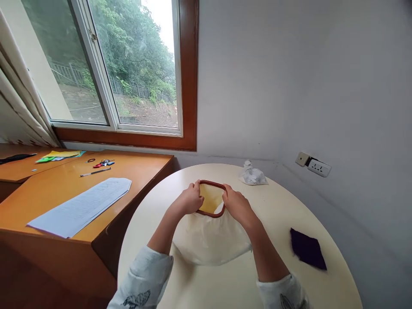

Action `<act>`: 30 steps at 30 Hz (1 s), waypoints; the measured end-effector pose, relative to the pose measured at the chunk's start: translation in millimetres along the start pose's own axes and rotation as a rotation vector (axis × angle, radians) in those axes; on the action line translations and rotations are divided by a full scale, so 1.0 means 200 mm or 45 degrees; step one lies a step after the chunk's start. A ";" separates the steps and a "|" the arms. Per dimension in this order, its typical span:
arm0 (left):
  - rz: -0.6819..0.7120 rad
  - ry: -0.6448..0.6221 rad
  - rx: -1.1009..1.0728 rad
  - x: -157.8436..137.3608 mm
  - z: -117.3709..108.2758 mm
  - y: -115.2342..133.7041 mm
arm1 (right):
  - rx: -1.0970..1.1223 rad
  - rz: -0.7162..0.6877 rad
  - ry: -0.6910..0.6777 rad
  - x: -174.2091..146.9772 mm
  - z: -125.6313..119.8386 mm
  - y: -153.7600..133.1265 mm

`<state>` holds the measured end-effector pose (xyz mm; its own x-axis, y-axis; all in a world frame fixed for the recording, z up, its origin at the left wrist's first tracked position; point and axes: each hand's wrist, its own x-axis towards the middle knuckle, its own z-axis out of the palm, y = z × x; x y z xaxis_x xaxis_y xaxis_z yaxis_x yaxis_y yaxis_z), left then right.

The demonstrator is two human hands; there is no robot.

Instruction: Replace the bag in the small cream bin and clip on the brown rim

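A brown embroidery hoop, square with rounded corners, is held up over the round table. Thin pale cloth spreads and hangs below it, and the area inside the hoop looks yellowish with a whiter patch at the lower right. My left hand grips the hoop's left side, fingers closed around the rim. On the opposite side, my right hand pinches the right edge near its upper corner. Parts of the rim are hidden under both hands.
The cream round table carries a dark purple cloth piece at right and a tied clear plastic bag at the back. An orange desk at left holds paper sheets, a pen and small items.
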<state>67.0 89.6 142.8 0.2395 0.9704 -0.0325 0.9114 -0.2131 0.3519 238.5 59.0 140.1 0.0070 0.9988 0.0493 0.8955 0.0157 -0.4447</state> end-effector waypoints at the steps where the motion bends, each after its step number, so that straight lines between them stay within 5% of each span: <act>1: 0.008 0.007 0.010 0.00 0.00 0.00 | -0.012 -0.010 0.008 0.00 0.01 0.00; 11: 0.170 0.111 0.078 0.02 -0.02 0.00 | 0.052 -0.028 0.061 -0.06 0.02 0.11; 20: 0.323 0.098 0.250 0.09 -0.09 0.02 | -0.169 0.220 0.098 -0.32 0.01 0.60; 25: 0.387 0.229 0.308 0.06 -0.15 0.16 | -0.294 0.394 0.190 -0.47 0.01 0.87; 30: 0.514 0.141 0.380 -0.08 -0.09 0.31 | -0.378 0.520 0.252 -0.50 0.09 1.03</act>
<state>114.5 63.2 182.5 0.5696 0.8070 0.1560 0.8135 -0.5806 0.0329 415.0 -37.7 27.0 0.4389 0.8923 0.1059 0.8894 -0.4146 -0.1925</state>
